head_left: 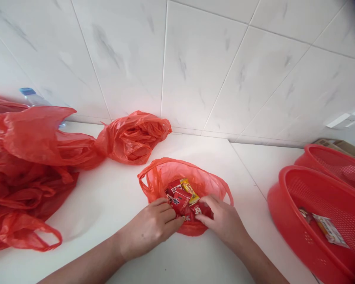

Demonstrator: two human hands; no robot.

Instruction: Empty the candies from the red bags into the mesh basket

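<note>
An open red plastic bag (pixel 214 179) sits on the white table, its handles standing out left and right. Inside lie several small red snack packets (pixel 181 200) with pale and dark lettering, plus one yellow packet (pixel 189 191). My left hand (pixel 154 225) is at the bag's near left edge, fingers curled in and thumb tip by the packets; what it grips is hidden. From the right, my right hand (pixel 225 221) reaches into the bag, with a red packet (pixel 198 209) between its thumb and fingers.
Crumpled red plastic bags (pixel 47 138) pile up on the left, one bunched bag (pixel 133 138) near the tiled wall. Behind them stands a bottle with a blue cap (pixel 28 91). Two red baskets (pixel 286 221) occupy the right; the nearer holds a few packets (pixel 328 228).
</note>
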